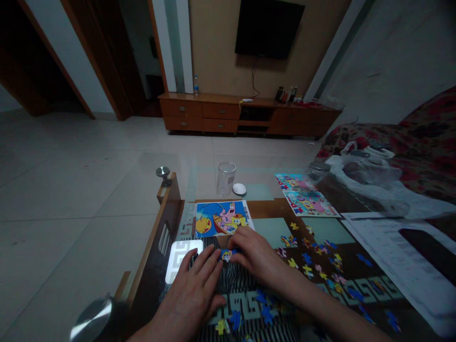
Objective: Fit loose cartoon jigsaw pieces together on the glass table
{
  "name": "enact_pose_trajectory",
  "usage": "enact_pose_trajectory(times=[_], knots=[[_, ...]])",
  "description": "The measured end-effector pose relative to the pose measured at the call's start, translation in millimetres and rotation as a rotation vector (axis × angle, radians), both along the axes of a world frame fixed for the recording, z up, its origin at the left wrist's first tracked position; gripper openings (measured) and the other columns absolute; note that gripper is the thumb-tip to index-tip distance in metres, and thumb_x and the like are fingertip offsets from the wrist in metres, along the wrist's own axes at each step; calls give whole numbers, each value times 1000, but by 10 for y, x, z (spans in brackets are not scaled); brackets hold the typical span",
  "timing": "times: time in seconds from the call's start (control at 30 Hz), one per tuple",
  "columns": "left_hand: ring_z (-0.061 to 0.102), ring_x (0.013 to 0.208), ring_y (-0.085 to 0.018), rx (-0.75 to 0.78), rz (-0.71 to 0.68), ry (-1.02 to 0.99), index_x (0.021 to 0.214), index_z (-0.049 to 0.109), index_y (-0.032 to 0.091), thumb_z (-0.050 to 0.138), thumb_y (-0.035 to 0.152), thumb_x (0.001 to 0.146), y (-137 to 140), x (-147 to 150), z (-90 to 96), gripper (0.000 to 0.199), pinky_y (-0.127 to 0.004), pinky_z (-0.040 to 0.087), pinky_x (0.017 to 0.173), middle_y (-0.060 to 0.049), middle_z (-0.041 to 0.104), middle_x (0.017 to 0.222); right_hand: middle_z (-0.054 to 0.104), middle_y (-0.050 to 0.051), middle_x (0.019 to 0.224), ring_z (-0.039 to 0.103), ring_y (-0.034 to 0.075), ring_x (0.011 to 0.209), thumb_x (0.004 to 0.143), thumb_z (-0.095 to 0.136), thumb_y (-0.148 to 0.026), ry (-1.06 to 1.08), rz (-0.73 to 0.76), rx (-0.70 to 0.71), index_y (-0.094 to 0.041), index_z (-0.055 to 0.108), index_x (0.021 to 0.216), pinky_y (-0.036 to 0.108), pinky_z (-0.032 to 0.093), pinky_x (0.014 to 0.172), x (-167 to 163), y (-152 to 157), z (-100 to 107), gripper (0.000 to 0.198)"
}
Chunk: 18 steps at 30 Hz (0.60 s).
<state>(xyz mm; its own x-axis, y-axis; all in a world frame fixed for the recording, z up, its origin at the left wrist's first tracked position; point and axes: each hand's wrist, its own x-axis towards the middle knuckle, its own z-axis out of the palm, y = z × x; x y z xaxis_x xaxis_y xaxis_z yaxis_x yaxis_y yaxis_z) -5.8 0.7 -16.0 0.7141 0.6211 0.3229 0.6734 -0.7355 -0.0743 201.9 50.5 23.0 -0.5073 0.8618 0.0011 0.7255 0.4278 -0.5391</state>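
Note:
My right hand (254, 251) has its thumb and fingers pinched on a small blue-and-yellow jigsaw piece (227, 256) over the glass tabletop. Beside it, my left hand (194, 292) rests with fingers spread, its fingertips close to that piece; whether they touch it I cannot tell. Just beyond both hands lies a cartoon picture card (223, 219) with a blue background. Loose jigsaw pieces (307, 259) in blue, yellow and pink are scattered to the right. Several more blue pieces (266, 313) and a yellow one (221, 326) lie nearer to me.
A clear jar (226, 178) stands at the far side beside a white lid (239, 189). Two more picture cards (309, 204) lie at the right, near a white sheet (399, 266) bearing a dark phone-like slab (429, 251). A plastic bag (374, 175) sits behind.

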Motion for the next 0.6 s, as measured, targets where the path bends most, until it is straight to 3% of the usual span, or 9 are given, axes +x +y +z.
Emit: enact_pose_trajectory(times=[0.3, 0.47, 0.6], knots=[[54, 120, -28, -16, 9, -94, 123, 54, 16, 48, 28, 94, -7, -36, 2, 31, -51, 48, 94, -7, 62, 129, 62, 6, 92, 56, 21, 88, 79, 73, -12, -12, 26, 33, -16, 64, 88, 33, 46, 76, -16, 30, -5, 13], [57, 109, -27, 61, 101, -265, 101, 62, 16, 39, 26, 98, 26, -45, 107, 25, -46, 45, 88, -10, 67, 113, 62, 6, 93, 56, 21, 89, 79, 74, -11, -29, 20, 21, -16, 65, 89, 34, 46, 77, -20, 28, 16, 14], [58, 101, -25, 54, 120, -334, 91, 62, 18, 36, 22, 99, 40, -44, 164, 28, -44, 42, 89, -6, 68, 102, 62, 7, 96, 56, 22, 91, 80, 73, -13, -20, 33, 21, -16, 66, 93, 35, 47, 79, -35, 2, 35, 15]])
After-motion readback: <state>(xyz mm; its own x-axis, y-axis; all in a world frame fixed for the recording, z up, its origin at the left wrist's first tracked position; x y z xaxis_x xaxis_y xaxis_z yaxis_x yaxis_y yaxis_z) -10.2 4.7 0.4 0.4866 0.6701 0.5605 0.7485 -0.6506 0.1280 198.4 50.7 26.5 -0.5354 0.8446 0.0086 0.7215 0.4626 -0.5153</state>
